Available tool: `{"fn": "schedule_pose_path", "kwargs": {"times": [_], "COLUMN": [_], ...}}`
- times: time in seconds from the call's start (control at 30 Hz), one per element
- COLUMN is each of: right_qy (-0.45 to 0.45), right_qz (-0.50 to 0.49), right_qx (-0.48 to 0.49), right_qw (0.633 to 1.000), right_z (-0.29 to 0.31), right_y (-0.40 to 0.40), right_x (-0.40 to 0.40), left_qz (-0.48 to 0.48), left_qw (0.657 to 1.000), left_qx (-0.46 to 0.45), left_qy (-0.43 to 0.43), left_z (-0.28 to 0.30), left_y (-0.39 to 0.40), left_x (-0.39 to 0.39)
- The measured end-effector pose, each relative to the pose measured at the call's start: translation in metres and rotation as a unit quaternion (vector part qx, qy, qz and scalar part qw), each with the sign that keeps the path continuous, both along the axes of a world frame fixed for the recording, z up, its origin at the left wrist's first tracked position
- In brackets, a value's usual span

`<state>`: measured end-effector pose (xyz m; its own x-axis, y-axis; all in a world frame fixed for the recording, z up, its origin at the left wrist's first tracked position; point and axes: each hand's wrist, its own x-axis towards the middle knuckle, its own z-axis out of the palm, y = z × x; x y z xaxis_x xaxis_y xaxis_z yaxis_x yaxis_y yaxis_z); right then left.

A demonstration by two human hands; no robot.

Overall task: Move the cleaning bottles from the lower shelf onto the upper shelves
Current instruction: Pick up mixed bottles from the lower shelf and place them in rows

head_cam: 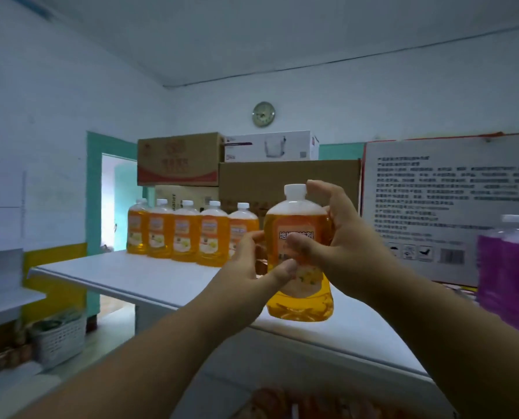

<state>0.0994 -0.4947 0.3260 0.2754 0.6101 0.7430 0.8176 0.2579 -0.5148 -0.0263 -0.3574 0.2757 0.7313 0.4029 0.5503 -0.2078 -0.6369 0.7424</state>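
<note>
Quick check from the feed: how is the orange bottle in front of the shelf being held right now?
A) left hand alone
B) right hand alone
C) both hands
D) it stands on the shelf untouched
C: the left hand and right hand both grip the orange bottle, held in the air in front of the white shelf.

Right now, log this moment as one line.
left hand: grips orange bottle | right hand: grips same bottle | bottle: held above shelf | row of orange bottles: standing on shelf
</note>
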Motion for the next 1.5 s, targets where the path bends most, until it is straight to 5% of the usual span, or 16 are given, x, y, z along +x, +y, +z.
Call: {"fn": "schedule_pose_path", "kwargs": {"times": [0.27,0.67,1.1,1.23,1.5], "right_qy": [0.005,-0.006,0.058,0.063,-0.009], "right_qz": [0.012,0.007,-0.139,-0.191,-0.297], "right_qx": [-0.027,-0.087,-0.099,-0.103,-0.184], "right_qw": [1.0,0.996,0.984,0.974,0.937], "right_z": [0.015,0.027,0.0,-0.007,-0.018], "right_y": [0.175,0.376,0.529,0.551,0.556], "right_x": [-0.084,-0.097,-0.117,-0.129,-0.137], "left_qz": [0.181,0.228,0.099,0.045,0.039], "left_qw": [0.956,0.936,0.92,0.906,0.92], "left_qx": [0.186,0.204,0.278,0.341,0.313], "left_qy": [0.134,0.174,0.257,0.249,0.233], "left_z": [-0.001,-0.002,-0.017,-0.02,-0.038], "left_y": [0.179,0.368,0.546,0.569,0.581], "left_x": [-0.114,-0.132,-0.123,-0.106,-0.089]}}
